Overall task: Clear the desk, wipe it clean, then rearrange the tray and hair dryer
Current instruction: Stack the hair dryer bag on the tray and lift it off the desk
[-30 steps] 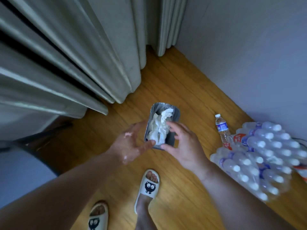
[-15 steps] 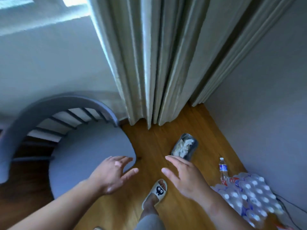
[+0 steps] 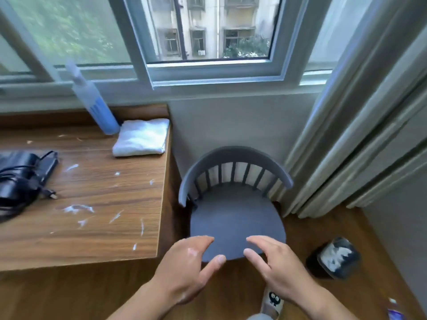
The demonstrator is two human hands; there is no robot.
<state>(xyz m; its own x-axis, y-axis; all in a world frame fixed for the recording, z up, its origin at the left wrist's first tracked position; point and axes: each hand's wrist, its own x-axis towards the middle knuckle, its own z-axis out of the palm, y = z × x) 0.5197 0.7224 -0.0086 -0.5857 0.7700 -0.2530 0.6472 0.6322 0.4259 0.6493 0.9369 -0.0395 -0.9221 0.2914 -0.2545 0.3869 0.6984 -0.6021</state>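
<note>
Under the window (image 3: 208, 31), a grey-green curtain (image 3: 358, 125) hangs down the right side. A wooden worktop (image 3: 104, 239) fills the left of the view, set against the wall below the sill. A grey spindle-back chair (image 3: 235, 218) stands just beside its right end.

Both hands are low in the centre, over the front edge of the chair seat. The left hand (image 3: 184, 271) and right hand (image 3: 280, 273) each have loose, spread fingers and hold nothing. The back of the left hand has a pale, wet-looking patch.

The black hair dryer (image 3: 20, 176) lies at the far left of the worktop, partly out of view. Its cord (image 3: 13, 199) is bunched around it and its plug (image 3: 52, 194) points inward. No tray is visible.

A folded white cloth (image 3: 141, 137) sits at the back right corner. A spray bottle (image 3: 92, 100) stands touching its left side. A dark bin (image 3: 335, 257) on the floor to the right holds crumpled white paper. White smears (image 3: 77, 208) and flecks dot the middle and front of the wood.

Judgement: the loose rubbish looks binned and wiping comes next, but the hair dryer is still on the surface.
- Lift the hair dryer off first, with cord and plug gathered in one hold so nothing drags through the smears.
- Then take the cloth and bottle and spray lightly.
- Wipe along the grain from the back wall towards the front edge.
- Catch the flecks in a fold of the cloth rather than flicking them onto the chair or floor.
- Work the dried streaks near the front twice.
</note>
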